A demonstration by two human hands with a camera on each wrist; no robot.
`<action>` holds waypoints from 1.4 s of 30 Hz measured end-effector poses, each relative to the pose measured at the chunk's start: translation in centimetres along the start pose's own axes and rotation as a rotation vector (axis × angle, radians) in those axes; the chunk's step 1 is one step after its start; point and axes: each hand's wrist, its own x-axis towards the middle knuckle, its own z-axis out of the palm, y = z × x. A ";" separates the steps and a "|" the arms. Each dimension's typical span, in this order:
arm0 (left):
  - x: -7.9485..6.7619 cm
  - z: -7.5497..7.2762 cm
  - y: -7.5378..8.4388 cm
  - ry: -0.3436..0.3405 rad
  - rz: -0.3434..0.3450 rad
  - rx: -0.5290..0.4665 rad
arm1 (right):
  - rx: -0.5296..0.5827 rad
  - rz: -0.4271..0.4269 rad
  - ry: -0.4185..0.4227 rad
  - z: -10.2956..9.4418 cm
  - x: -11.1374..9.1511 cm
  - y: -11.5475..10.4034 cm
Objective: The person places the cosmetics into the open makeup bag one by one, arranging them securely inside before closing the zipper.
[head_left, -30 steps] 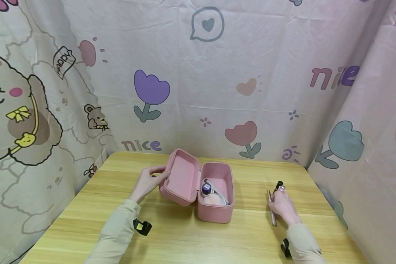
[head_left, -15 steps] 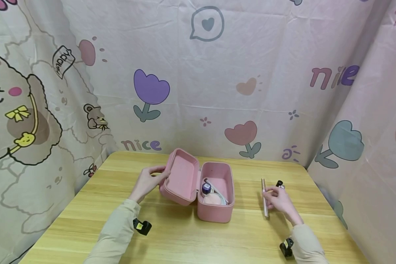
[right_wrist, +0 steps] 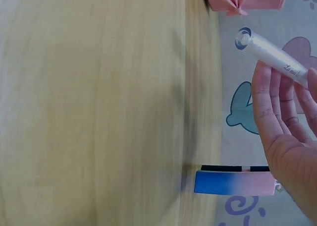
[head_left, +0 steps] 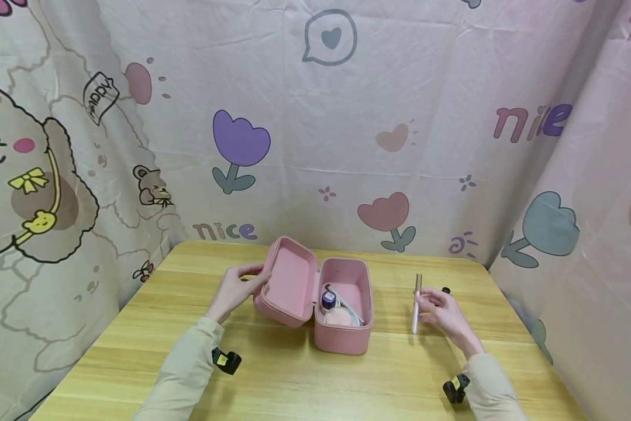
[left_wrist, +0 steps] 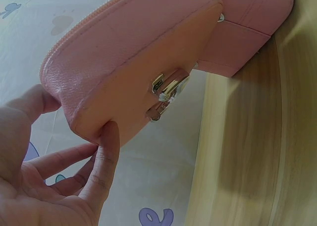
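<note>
A pink cosmetic case (head_left: 341,340) stands open on the table. My left hand (head_left: 236,292) pinches the outer edge of its raised lid (head_left: 293,278), tilted to the left. In the left wrist view, my fingers grip the lid's corner near a gold-buckled handle (left_wrist: 171,87). Inside the case lie a small dark purple jar (head_left: 328,299), a round pale pink item (head_left: 338,317) and a slim white stick (head_left: 350,304). Right of the case, my right hand (head_left: 444,313) pinches a slim cosmetic tube (right_wrist: 272,55), pale with lettering, held above the table.
Close to my right hand, a blue-to-pink block-shaped item (right_wrist: 233,183) and a black stick-like item (right_wrist: 223,168) lie on the wooden table (head_left: 273,386). In the head view, only a black tip (head_left: 445,290) shows past that hand. A printed curtain (head_left: 315,146) hangs behind.
My right hand has lifted the slim cosmetic tube and carried it a little left and away from me, leaving the black item behind. The left hand and lid have stayed still.
</note>
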 end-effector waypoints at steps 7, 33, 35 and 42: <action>0.1 0.0 0.1 -0.002 -0.007 -0.002 | 0.074 -0.049 -0.055 0.0 0.8 -0.6; 0.2 0.0 -0.2 0.009 -0.008 0.034 | 0.044 -0.119 -0.174 0.5 4.3 -5.0; 0.3 0.0 -0.2 0.010 -0.009 0.036 | 0.038 -0.115 -0.174 0.7 4.4 -5.5; 0.3 0.0 -0.2 0.006 -0.007 0.032 | -0.003 -0.153 -0.202 1.4 5.6 -7.0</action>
